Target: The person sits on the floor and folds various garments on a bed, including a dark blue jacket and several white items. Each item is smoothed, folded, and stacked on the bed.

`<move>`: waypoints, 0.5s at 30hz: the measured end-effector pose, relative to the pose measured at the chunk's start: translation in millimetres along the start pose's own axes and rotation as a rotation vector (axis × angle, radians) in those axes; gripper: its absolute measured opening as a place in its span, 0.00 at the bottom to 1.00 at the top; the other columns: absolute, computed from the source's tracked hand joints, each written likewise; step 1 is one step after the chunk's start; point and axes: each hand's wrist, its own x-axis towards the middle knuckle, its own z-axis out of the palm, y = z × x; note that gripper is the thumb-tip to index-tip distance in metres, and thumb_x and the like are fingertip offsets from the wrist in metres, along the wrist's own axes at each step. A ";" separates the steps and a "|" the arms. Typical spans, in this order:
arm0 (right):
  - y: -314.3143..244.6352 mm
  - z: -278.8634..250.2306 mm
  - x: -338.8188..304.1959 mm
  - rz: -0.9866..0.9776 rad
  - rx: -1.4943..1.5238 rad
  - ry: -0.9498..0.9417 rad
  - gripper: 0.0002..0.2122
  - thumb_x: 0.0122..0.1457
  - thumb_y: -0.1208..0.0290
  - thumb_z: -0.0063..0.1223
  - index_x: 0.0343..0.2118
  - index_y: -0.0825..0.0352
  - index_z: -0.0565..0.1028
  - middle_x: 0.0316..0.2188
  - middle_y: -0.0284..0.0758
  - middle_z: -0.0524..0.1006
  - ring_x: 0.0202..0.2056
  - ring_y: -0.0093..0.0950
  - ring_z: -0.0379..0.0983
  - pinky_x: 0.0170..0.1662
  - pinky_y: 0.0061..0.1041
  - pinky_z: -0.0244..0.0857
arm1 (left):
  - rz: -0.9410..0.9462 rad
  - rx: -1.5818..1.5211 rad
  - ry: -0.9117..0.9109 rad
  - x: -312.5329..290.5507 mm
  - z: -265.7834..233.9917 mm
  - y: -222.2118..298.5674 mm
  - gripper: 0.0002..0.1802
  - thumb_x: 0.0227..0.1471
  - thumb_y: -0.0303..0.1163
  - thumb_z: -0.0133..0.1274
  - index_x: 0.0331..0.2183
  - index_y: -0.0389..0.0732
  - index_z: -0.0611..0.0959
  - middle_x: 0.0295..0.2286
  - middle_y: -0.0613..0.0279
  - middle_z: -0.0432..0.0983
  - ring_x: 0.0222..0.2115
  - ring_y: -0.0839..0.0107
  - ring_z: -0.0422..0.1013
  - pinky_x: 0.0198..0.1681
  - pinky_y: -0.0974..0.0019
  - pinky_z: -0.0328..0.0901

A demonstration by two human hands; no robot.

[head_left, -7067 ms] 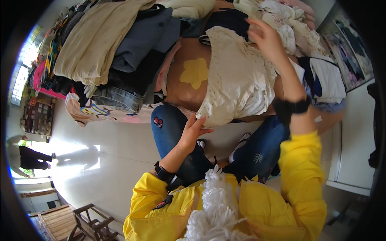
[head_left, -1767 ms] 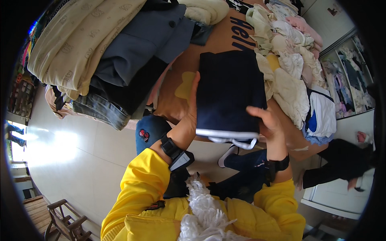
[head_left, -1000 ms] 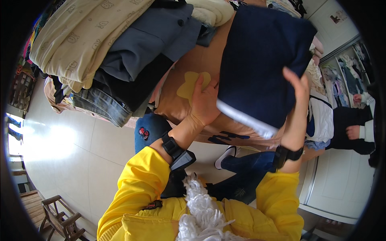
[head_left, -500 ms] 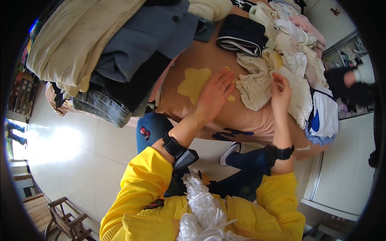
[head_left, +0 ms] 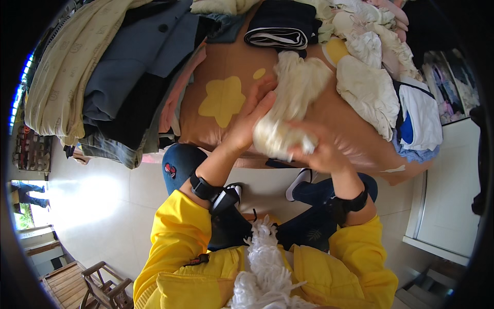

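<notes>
A cream garment, crumpled and smeared by motion, is lifted off the brown bed cover. In the earlier frame it shows small dark dots. My right hand is closed on its near end. My left hand, also blurred, is just left of the cloth with its fingers stretched out; whether it touches the fabric is unclear. Beyond the garment lies a folded navy piece with white edging. Cream clothes are spread to the right.
A tall pile of folded clothes stands on the left, with beige, blue-grey and denim pieces. A white garment with blue lies at the right edge of the bed. Wooden chair at lower left, white cabinet at right.
My right hand has taken hold of the cream garment and pulled it up and nearer. My left hand has moved slightly left. The view has shifted, and the person at right is gone from sight.
</notes>
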 end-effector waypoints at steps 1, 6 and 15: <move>0.7 8.7 -0.3 -0.096 0.113 -0.195 0.14 0.54 0.70 0.62 0.42 0.70 0.74 0.33 0.37 0.78 0.34 0.23 0.72 0.41 0.24 0.67 | 0.007 -0.080 -0.019 -0.9 -0.6 1.9 0.28 0.62 0.31 0.46 0.60 0.39 0.58 0.53 0.54 0.63 0.49 0.69 0.67 0.51 0.69 0.64; 6.8 -2.0 -5.4 0.134 0.130 -0.536 0.14 0.52 0.74 0.63 0.42 0.68 0.75 0.33 0.36 0.78 0.35 0.28 0.74 0.41 0.23 0.66 | 0.003 0.021 0.053 -2.9 -0.2 6.2 0.35 0.49 0.15 0.54 0.58 0.40 0.64 0.50 0.55 0.68 0.49 0.68 0.68 0.52 0.68 0.65; 26.0 -94.3 -6.5 -0.089 0.285 0.898 0.14 0.56 0.79 0.54 0.47 0.70 0.73 0.43 0.36 0.76 0.47 0.24 0.70 0.53 0.28 0.62 | 0.352 -0.113 0.350 2.3 -35.4 13.9 0.28 0.54 0.17 0.46 0.57 0.33 0.64 0.50 0.53 0.68 0.51 0.66 0.67 0.56 0.65 0.62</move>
